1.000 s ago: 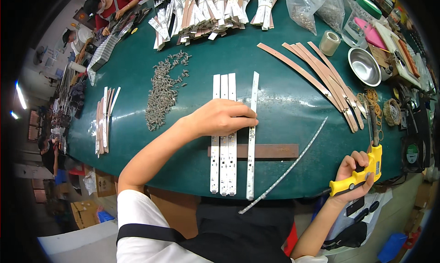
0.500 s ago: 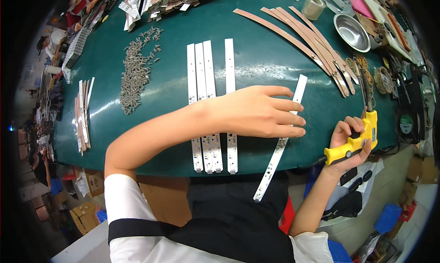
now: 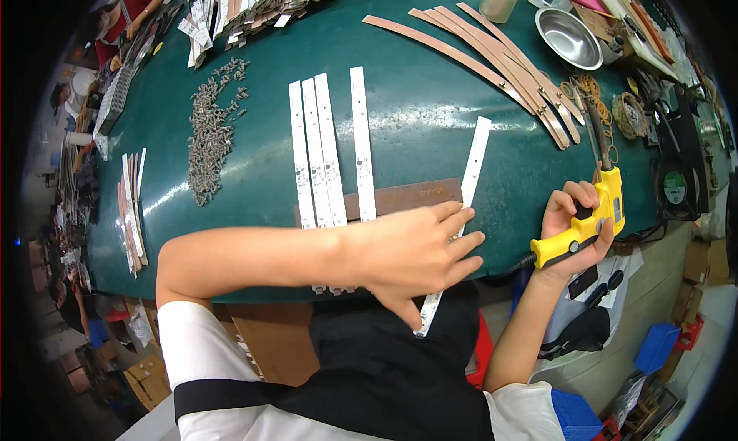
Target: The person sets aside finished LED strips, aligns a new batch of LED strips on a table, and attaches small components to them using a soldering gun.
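Observation:
My left hand (image 3: 423, 249) reaches across the green table with fingers spread, over a slanted white LED strip board (image 3: 474, 160). Its thumb lies by the board's lower end, which sticks out past the table's front edge. Raised at the right, my right hand (image 3: 576, 226) grips a yellow soldering gun (image 3: 610, 199), tip upward. Left of the slanted board, a single LED board (image 3: 360, 133) and a group of 3 LED boards (image 3: 313, 149) lie lengthwise across a brown flat bar (image 3: 403, 198). My left forearm hides their lower parts.
Small metal connectors (image 3: 209, 137) lie heaped at the left. Copper-coloured strips (image 3: 503, 56) fan out at the far right, near a tape roll (image 3: 498, 1) and a steel bowl (image 3: 569, 38). More boards (image 3: 254, 6) pile up at the back, others (image 3: 131, 214) at far left.
My left hand has moved down and slightly left along the slanted board, uncovering the brown bar. The head view has shifted a little. My right hand still holds the soldering gun.

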A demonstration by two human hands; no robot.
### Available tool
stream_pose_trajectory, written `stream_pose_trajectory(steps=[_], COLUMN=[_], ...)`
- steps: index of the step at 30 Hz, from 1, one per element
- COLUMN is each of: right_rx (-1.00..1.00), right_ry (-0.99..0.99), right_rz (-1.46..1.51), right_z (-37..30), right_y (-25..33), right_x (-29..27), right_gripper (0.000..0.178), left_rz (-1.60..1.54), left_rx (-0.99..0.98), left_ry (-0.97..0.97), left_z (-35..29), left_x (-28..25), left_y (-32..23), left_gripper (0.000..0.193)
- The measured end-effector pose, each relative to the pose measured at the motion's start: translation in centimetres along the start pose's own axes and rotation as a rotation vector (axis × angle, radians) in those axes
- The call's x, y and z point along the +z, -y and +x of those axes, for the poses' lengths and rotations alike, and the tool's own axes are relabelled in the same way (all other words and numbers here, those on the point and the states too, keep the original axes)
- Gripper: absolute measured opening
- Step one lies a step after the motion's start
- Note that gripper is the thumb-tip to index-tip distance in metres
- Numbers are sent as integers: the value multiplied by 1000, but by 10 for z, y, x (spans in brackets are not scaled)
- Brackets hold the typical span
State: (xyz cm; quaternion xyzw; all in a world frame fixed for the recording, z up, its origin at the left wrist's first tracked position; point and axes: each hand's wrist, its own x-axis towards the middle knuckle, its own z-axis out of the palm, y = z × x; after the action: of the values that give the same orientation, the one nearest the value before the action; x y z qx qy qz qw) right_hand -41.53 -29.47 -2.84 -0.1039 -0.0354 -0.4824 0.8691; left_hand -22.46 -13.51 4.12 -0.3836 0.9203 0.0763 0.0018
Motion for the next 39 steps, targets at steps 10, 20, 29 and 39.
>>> stream_pose_trajectory(steps=[10, 20, 29, 39], right_rx=[6, -27, -7, -8], right_ry=[-19, -18, -18, -18], right_rz=[33, -19, -30, -17], right_z=[1, -1, 1, -2], right_y=[2, 2, 0, 1], right_x=[-2, -2, 2, 2], right_gripper=[49, 70, 52, 47], left_rz=[83, 260, 205, 240], left_rx=[-203, -96, -61, -328], left_ry=[-3, -408, -496, -654], left_z=[9, -4, -2, -19], left_x=[9, 15, 38, 0], left_y=[-33, -31, -41, -17], left_gripper=[71, 42, 34, 30])
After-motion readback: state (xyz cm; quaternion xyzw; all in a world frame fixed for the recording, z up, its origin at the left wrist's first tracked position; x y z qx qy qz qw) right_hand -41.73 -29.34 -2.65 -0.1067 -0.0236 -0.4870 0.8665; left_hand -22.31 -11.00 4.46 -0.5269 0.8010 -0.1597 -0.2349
